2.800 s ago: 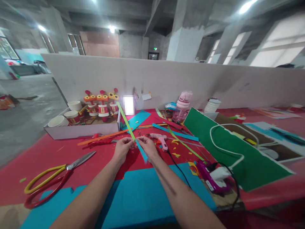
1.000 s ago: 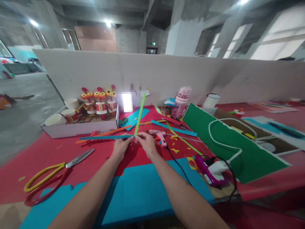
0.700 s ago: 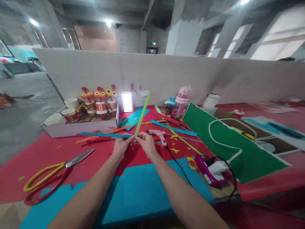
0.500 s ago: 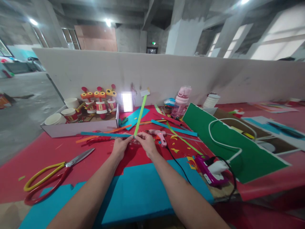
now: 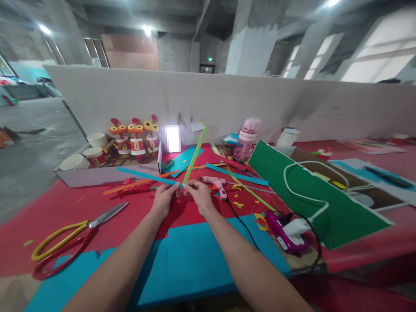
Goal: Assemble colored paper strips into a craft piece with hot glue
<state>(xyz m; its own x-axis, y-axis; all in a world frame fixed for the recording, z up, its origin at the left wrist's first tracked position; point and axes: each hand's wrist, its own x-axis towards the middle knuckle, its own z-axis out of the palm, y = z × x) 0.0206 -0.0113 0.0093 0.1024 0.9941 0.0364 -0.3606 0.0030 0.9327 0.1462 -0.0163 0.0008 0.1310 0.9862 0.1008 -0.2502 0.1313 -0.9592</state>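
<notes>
Pinched in my left hand [image 5: 164, 199] is one end of a blue paper strip [image 5: 143, 175], which slants up to the left. My right hand [image 5: 199, 196] grips the lower end of a light green paper strip [image 5: 196, 156] that rises away from me. The two ends meet at my fingertips, whose grip partly hides how they join. Just right of my right hand lies a pink glue gun [image 5: 218, 185] with a black cord. Scissors [image 5: 94, 223] with one yellow and one red handle lie on the left.
A white box [image 5: 110, 174] at back left holds paper cups and figures with orange heads. Several loose strips and yellow scraps lie behind my hands. On the right are a purple power strip [image 5: 289, 236] and a green-sided box [image 5: 312, 195]. A pink bottle [image 5: 247, 138] stands behind.
The blue strip's free end has tilted upward and moved slightly right. The green strip's upper end has swung a little to the right. Both hands stay nearly in place.
</notes>
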